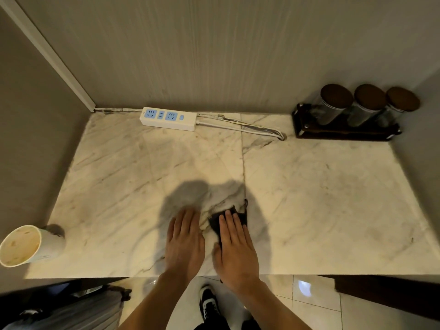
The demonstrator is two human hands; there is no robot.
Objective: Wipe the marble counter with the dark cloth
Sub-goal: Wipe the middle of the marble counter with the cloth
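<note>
Head view is looking straight down at two bare hands lying side by side near the front edge of the marble counter [321, 186]. Right hand [234, 248] is lying flat, palm down, on the dark cloth [240, 214], fingers [229, 222] straight and held close together, pressing rather than gripping; nothing is curled around the fabric. That cloth is sitting near the front middle of the counter, mostly hidden under the palm, with a crumpled corner sticking out past the fingertips beside the seam in the stone. Left hand [184, 241] is resting flat on bare marble just beside it, fingers extended and together, holding nothing (thumb tucked along the edge of the palm).

Counting the rest: one white power strip [168, 118] is lying against the back wall, its cable [240, 128] trailing right. Three glass jars [332, 108] with dark round lids are standing in a row on one dark tray [338, 134] in the back right corner. One paper cup [28, 245] is standing at the front left corner, pale liquid showing inside. Below the counter edge, one black-and-white shoe [209, 303] is showing on the tiled floor [314, 303], and a grey suitcase [78, 310] is sitting at lower left.
</note>
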